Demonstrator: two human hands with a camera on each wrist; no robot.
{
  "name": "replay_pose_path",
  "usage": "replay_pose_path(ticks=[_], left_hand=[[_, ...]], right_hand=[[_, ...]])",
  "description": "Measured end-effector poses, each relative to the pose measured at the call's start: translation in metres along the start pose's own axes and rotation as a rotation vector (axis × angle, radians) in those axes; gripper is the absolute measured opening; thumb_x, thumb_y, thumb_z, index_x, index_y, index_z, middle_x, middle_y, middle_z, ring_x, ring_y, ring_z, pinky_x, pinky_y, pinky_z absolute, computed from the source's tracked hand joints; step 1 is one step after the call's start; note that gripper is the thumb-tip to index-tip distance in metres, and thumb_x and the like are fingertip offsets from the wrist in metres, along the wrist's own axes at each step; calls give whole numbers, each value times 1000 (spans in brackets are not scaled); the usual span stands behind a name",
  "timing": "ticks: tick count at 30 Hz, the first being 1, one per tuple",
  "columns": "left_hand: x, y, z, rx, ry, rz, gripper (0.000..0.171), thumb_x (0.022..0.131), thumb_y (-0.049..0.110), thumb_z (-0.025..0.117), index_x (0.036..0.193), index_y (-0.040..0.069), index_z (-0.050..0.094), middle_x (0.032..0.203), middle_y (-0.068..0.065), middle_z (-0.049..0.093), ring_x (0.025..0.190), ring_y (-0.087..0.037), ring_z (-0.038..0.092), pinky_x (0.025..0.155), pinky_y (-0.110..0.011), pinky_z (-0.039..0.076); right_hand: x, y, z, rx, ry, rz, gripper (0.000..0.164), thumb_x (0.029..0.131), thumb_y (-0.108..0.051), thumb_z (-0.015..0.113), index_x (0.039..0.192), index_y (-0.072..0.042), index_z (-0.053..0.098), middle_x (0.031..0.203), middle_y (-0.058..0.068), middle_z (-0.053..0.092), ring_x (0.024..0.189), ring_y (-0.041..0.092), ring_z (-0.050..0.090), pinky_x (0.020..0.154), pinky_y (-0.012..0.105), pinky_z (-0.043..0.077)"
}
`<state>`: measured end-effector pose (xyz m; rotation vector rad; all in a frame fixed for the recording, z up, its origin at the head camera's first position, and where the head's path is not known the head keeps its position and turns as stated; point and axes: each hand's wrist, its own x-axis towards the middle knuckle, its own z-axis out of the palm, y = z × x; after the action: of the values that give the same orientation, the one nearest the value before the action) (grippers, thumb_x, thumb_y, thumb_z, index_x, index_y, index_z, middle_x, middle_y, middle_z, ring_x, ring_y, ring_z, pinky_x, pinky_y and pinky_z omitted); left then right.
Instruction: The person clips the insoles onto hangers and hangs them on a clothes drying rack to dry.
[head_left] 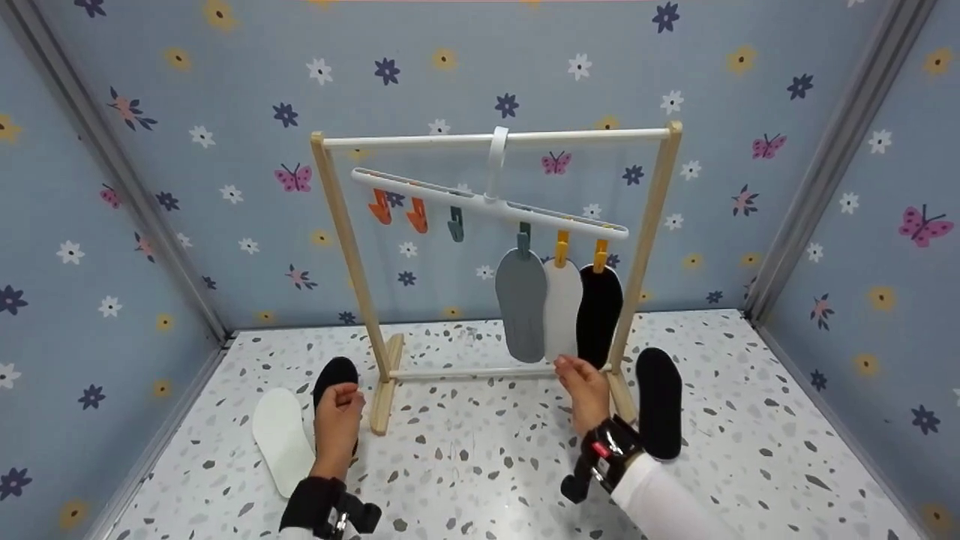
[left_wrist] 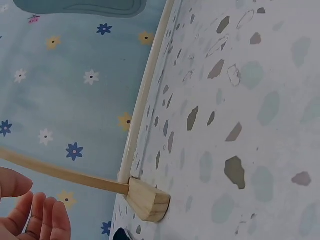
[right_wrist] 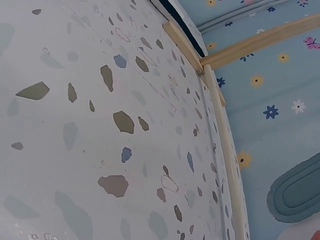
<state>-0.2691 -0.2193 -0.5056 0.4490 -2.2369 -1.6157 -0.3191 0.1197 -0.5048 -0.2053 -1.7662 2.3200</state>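
Note:
From a white hanger point(head_left: 491, 201), tilted down to the right, hang a grey insole point(head_left: 521, 307), a white insole point(head_left: 562, 307) and a black insole point(head_left: 600, 319), each under a clothespin. My right hand point(head_left: 589, 394) pinches the white insole's lower end with thumb and fingers; only a fingertip shows in the right wrist view. My left hand point(head_left: 339, 424) holds nothing, its fingers loosely bent, above a black insole point(head_left: 336, 371) on the floor. Beside that one lies a white insole point(head_left: 281, 435). To the left on the hanger, orange clothespins point(head_left: 418, 216) and a green clothespin point(head_left: 455, 225) hold nothing.
The hanger hooks over the top rail of a wooden rack point(head_left: 337, 217) with white bars. Another black insole point(head_left: 660, 405) lies right of the rack's right foot point(head_left: 622, 397). Flower-patterned walls point(head_left: 480, 45) enclose the speckled surface point(head_left: 472, 465) on the back and sides.

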Motion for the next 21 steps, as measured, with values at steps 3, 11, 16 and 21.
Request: replay_pose_path(ticks=[3,11,16,21], left_hand=[[7,-4,-2,52,-5,-18,27,95,15,50,117,0,52,110,-17,56,98,-26,56,80,-30,43],[27,-21,-15,197,21,-6,32,92,12,49,116,-8,52,114,-29,55,106,-40,52,92,-47,38],[31,-27,-20,276,24,32,34,89,8,49,115,-15,51,111,-33,55,104,-45,52,91,-51,38],[33,-36,-22,440,6,53,41,85,9,52,114,-21,50,109,-40,52,104,-55,46,90,-58,34]], right_hand=[[0,0,-2,14,12,-3,27,91,-9,59,110,10,59,101,11,67,88,11,61,95,34,45],[3,-2,-9,38,36,-1,32,90,-9,61,114,13,57,90,1,67,86,12,59,78,19,48],[5,0,-11,89,37,-13,28,90,-6,61,111,13,58,85,-1,65,84,11,59,78,20,49],[6,2,-12,83,32,-13,27,88,-5,62,109,12,58,86,-2,65,86,14,60,80,22,49]])
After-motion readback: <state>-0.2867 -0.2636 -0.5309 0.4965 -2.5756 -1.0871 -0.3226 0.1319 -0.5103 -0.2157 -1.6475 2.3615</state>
